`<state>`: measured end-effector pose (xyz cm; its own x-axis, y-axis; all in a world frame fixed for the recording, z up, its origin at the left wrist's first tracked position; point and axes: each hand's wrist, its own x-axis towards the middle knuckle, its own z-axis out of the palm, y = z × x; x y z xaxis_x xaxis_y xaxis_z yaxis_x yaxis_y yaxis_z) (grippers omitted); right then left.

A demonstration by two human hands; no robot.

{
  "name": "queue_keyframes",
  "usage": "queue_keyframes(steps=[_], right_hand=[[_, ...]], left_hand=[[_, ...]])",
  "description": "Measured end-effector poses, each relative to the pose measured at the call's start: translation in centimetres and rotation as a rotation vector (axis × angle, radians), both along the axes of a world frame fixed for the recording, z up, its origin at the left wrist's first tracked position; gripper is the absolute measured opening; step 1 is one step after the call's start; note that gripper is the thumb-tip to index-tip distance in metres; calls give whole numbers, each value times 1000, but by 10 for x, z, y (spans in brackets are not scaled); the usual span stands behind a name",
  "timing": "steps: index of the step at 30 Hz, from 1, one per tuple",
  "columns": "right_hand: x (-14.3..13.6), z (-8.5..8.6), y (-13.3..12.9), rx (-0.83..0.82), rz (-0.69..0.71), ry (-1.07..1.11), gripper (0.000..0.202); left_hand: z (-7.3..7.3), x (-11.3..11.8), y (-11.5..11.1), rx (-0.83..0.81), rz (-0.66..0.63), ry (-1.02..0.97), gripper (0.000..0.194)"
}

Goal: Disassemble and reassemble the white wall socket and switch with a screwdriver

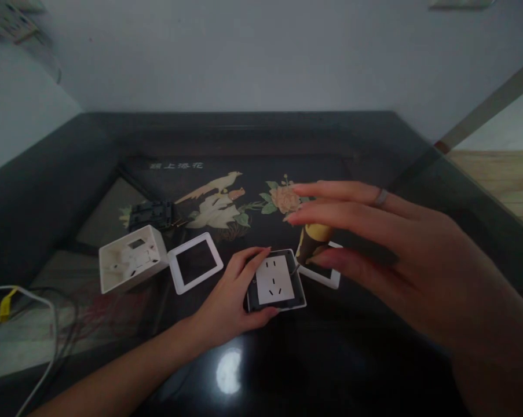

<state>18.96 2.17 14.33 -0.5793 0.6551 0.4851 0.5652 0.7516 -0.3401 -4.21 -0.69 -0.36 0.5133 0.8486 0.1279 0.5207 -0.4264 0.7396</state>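
Observation:
A white wall socket (273, 280) with a dark surround lies face up on the table. My left hand (237, 284) grips it from the left, fingers at its top edge and thumb at its lower edge. Above the socket's right side, my right hand (365, 237) has thumb and fingers round the black and yellow handle of a stubby screwdriver (317, 236). Its thin shaft slants down to the right edge of the socket. Two upper fingers of that hand are stretched out. Partly behind the screwdriver and thumb lies a white frame (334, 278).
At left stand an open white mounting box (133, 260) and another white frame (196, 263). Behind them sits a black socket part (152, 215), with small screws beside it. A white cable (52, 324) with a yellow tag runs along the left. The dark glossy table (365, 359) meets a wall.

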Motion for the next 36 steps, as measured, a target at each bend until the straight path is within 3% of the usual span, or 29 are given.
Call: queue_keyframes(steps=[3,5,9,13,18,23,27,30,33,36], right_hand=[[-7,-4,-3,164,-136,40,13],[-9,-3,-5,190,-184,55,11],[-3,5,-6,31,-114,41,33],[2,5,-3,-60,41,22,24],[-10,-7,-2,173,-145,34,15],[-5,0,-2,49,-121,55,32],[4,7,1,-69,-17,23,27],[1,1,1,-28,0,46,18],[-8,-7,-3,96,-94,54,15],[-12,-8,-5,117,-154,32,18]], left_hand=[[-1,-1,0,13,0,11,85],[-1,-1,0,23,-2,15,86],[0,-1,0,16,-6,20,87],[1,-1,0,8,-3,12,86],[1,0,-1,25,2,23,87],[0,-1,-1,8,-3,22,86],[-1,-1,0,3,3,11,86],[0,0,0,9,-3,21,85],[1,0,0,20,2,33,84],[2,0,0,18,0,31,85]])
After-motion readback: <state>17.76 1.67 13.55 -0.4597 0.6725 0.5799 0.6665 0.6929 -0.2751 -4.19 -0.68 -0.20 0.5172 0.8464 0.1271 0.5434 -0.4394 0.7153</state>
